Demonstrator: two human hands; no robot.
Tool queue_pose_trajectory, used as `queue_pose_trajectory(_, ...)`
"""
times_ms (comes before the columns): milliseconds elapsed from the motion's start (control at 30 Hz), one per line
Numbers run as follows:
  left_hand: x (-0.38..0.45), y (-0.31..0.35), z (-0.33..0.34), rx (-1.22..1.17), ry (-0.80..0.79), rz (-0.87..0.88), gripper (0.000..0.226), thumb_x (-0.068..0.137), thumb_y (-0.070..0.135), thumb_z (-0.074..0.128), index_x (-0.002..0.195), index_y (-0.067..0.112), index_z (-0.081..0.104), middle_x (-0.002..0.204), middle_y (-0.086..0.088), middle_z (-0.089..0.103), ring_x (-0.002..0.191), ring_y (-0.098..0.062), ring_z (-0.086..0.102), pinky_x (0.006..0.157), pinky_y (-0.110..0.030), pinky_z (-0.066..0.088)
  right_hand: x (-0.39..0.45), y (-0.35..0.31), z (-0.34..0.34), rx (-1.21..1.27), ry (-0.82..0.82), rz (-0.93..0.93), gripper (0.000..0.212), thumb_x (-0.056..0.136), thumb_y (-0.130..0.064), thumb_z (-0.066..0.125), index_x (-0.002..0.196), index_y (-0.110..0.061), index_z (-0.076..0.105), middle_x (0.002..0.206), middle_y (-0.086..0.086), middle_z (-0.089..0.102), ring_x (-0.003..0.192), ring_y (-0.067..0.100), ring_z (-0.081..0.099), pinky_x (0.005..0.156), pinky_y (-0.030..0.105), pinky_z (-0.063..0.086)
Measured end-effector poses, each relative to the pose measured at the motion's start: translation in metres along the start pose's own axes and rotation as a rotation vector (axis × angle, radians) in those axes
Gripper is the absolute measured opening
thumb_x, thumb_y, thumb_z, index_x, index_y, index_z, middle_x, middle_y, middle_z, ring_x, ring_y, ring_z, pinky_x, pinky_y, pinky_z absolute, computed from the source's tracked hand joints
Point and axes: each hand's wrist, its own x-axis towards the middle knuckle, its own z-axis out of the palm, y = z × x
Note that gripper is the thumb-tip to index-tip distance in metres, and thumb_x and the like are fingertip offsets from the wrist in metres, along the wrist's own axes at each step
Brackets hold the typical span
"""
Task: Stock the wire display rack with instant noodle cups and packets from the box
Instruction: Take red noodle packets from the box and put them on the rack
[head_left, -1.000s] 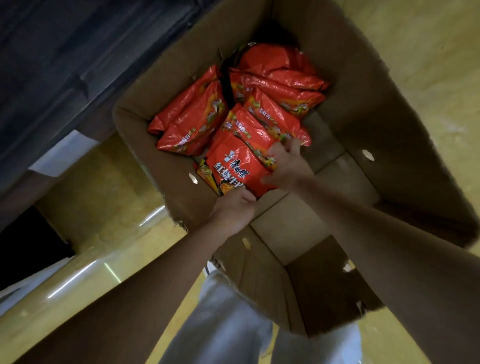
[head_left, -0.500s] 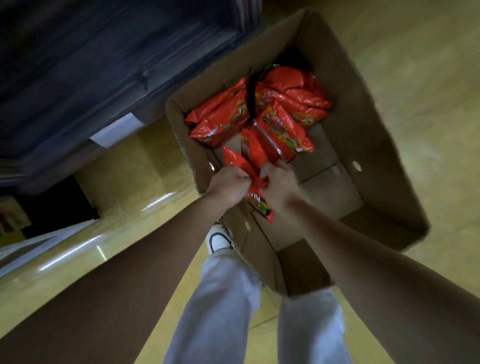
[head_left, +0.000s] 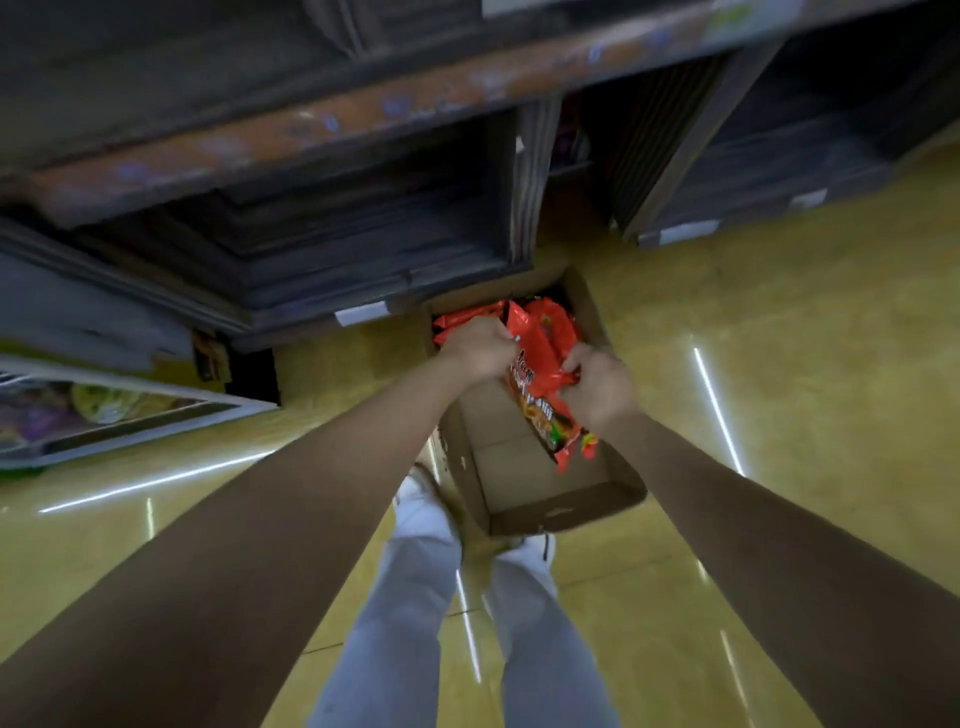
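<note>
Both hands hold red noodle packets above the open box on the floor.

At far left a low shelf carries blurred goods, with the dark rack behind the box. The left hand curls its fingers round the left edge of the red noodle packets; the right hand pinches their right edge, so the packets hang between the two hands, above the cardboard box. More red packets lie at the box's far end; its near end shows bare cardboard. Pale trouser legs stand just near of the box on the yellow floor.
</note>
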Motion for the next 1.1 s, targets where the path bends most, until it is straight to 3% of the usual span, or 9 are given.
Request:
queue_pose_trajectory(100, -0.046, 0.031, -0.009, -0.013, 0.013, 0.061, 0.026, 0.088, 0.006, 0.05, 0.065, 0.018, 0.048, 0.079, -0.01, 0.057, 0.079, -0.021, 0.054, 0.073, -0.029, 0.042, -0.035, -0.025, -0.049, 0.044, 0.046, -0.062, 0.018, 0.081, -0.008, 0.066, 0.086, -0.018, 0.052, 0.111, 0.015, 0.058, 0.098, 0.03, 0.059, 0.081, 0.027, 0.043)
queue_pose_trajectory(233, -0.096, 0.048, -0.018, 0.041, 0.045, 0.111, 0.021, 0.088, 0.013, 0.054, 0.07, 0.021, 0.047, 0.072, 0.001, 0.053, 0.08, -0.022, 0.055, 0.074, -0.032, 0.046, -0.08, -0.055, -0.092, 0.042, 0.1, -0.129, 0.018, 0.079, -0.01, 0.068, 0.081, -0.02, 0.053, 0.106, 0.009, 0.059, 0.098, 0.025, 0.058, 0.078, 0.026, 0.042)
queue_pose_trajectory(400, -0.157, 0.046, -0.042, 0.091, 0.077, 0.19, 0.009, 0.09, 0.022, 0.056, 0.084, 0.02, 0.051, 0.099, -0.011, 0.064, 0.096, -0.025, 0.061, 0.073, -0.025, 0.042, -0.152, -0.088, -0.124, 0.103, 0.234, -0.177, 0.024, 0.079, -0.004, 0.067, 0.075, -0.02, 0.05, 0.105, 0.004, 0.053, 0.093, 0.017, 0.049, 0.078, 0.022, 0.036)
queue_pose_trajectory(533, -0.212, 0.026, -0.07, 0.052, 0.151, 0.223, 0.031, 0.091, 0.03, 0.056, 0.111, 0.01, 0.045, 0.114, -0.014, 0.06, 0.103, -0.027, 0.06, 0.084, -0.034, 0.05, -0.22, -0.12, -0.142, 0.027, 0.279, -0.265, 0.023, 0.076, -0.001, 0.068, 0.079, -0.018, 0.053, 0.099, 0.001, 0.054, 0.092, 0.017, 0.049, 0.074, 0.021, 0.034)
queue_pose_trajectory(667, -0.282, 0.013, -0.102, -0.058, 0.133, 0.266, 0.05, 0.092, 0.032, 0.057, 0.13, 0.006, 0.037, 0.115, -0.015, 0.055, 0.091, -0.021, 0.055, 0.069, -0.031, 0.048, -0.291, -0.161, -0.161, -0.043, 0.34, -0.285, 0.021, 0.077, -0.001, 0.067, 0.085, -0.018, 0.06, 0.094, 0.002, 0.058, 0.091, 0.017, 0.052, 0.07, 0.022, 0.035)
queue_pose_trajectory(733, -0.316, 0.011, -0.117, -0.1, 0.099, 0.293, 0.062, 0.092, 0.036, 0.057, 0.138, 0.006, 0.03, 0.129, -0.016, 0.05, 0.104, -0.025, 0.056, 0.078, -0.033, 0.05, -0.328, -0.182, -0.17, -0.04, 0.372, -0.303, 0.02, 0.078, 0.001, 0.064, 0.085, -0.018, 0.059, 0.094, 0.003, 0.059, 0.091, 0.018, 0.053, 0.067, 0.024, 0.036)
queue_pose_trajectory(867, -0.388, 0.017, -0.146, -0.161, 0.066, 0.452, 0.064, 0.089, 0.048, 0.055, 0.14, 0.016, 0.035, 0.14, -0.008, 0.047, 0.119, -0.029, 0.052, 0.095, -0.039, 0.047, -0.398, -0.221, -0.188, -0.062, 0.455, -0.381, 0.022, 0.081, 0.003, 0.057, 0.082, -0.018, 0.059, 0.1, 0.005, 0.061, 0.097, 0.022, 0.054, 0.077, 0.031, 0.044)
queue_pose_trajectory(1000, -0.453, 0.029, -0.162, -0.383, -0.054, 0.607, 0.056, 0.088, 0.045, 0.058, 0.134, 0.014, 0.047, 0.13, -0.006, 0.059, 0.105, -0.018, 0.061, 0.092, -0.034, 0.049, -0.458, -0.249, -0.209, 0.001, 0.572, -0.459, 0.026, 0.082, 0.004, 0.054, 0.082, -0.021, 0.061, 0.103, 0.006, 0.059, 0.096, 0.021, 0.055, 0.069, 0.028, 0.045)
queue_pose_trajectory(1100, -0.499, 0.047, -0.174, -0.374, -0.043, 0.686, 0.052, 0.085, 0.052, 0.056, 0.122, 0.016, 0.055, 0.113, -0.001, 0.065, 0.101, -0.017, 0.061, 0.097, -0.036, 0.045, -0.509, -0.264, -0.232, 0.091, 0.657, -0.51, 0.027, 0.083, 0.002, 0.054, 0.082, -0.024, 0.061, 0.11, 0.007, 0.059, 0.1, 0.024, 0.057, 0.083, 0.04, 0.05)
